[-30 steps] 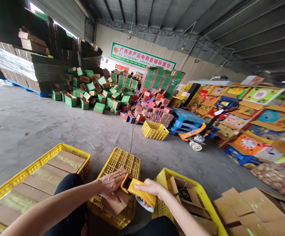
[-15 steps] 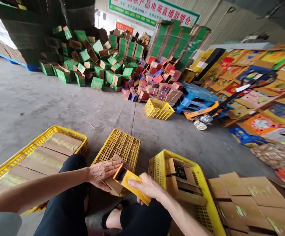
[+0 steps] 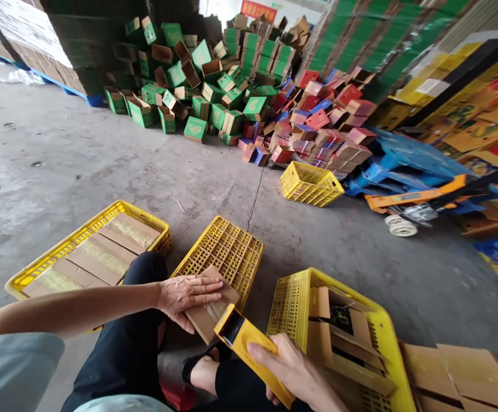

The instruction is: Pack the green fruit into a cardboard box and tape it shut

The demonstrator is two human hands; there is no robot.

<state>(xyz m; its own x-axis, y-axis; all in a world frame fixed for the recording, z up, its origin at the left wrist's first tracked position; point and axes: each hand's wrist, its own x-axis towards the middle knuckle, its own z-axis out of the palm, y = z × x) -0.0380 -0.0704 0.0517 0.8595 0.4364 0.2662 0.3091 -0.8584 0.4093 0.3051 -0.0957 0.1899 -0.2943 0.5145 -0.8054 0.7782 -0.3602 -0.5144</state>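
- A yellow crate [image 3: 38, 269] to the left of the upturned crate [image 3: 227, 252] is filled with flat taped cardboard boxes [image 3: 98, 257].
- Another yellow crate [image 3: 382, 337] to the right of it is filled with open brown boxes.
- A small brown box [image 3: 210, 306] is laid on the near edge of the upturned crate. A shiny strip of tape is seen along its top.
- The box is pressed down by the left hand [image 3: 184, 294], held flat with fingers spread.
- A yellow tape tool [image 3: 249, 349] is gripped by the right hand [image 3: 292, 372], its tip touching the box's near corner.
- Bare grey floor [image 3: 103, 166] is seen beyond the upturned crate, up to the piled green boxes [image 3: 197, 68].
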